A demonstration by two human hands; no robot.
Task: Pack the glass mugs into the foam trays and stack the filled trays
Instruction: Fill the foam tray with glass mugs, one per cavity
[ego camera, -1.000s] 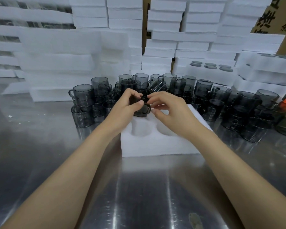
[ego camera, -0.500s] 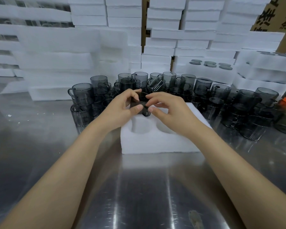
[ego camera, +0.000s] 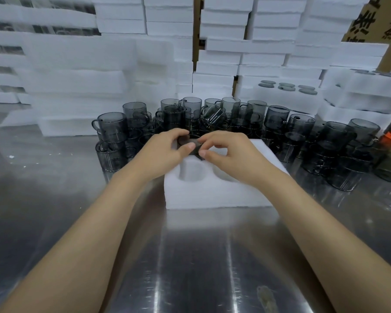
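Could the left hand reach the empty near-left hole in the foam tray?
Probably yes: the hole lies uncovered right beside the left hand, though that hand and the right hand hold a dark mug.

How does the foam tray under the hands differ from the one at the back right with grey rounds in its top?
The near tray shows two empty pockets; in the back tray every visible pocket holds a grey glass round. The near tray lies under the left hand and right hand, which hold a mug; the back tray sits behind the loose mugs, untouched. Both are white foam with round pockets.
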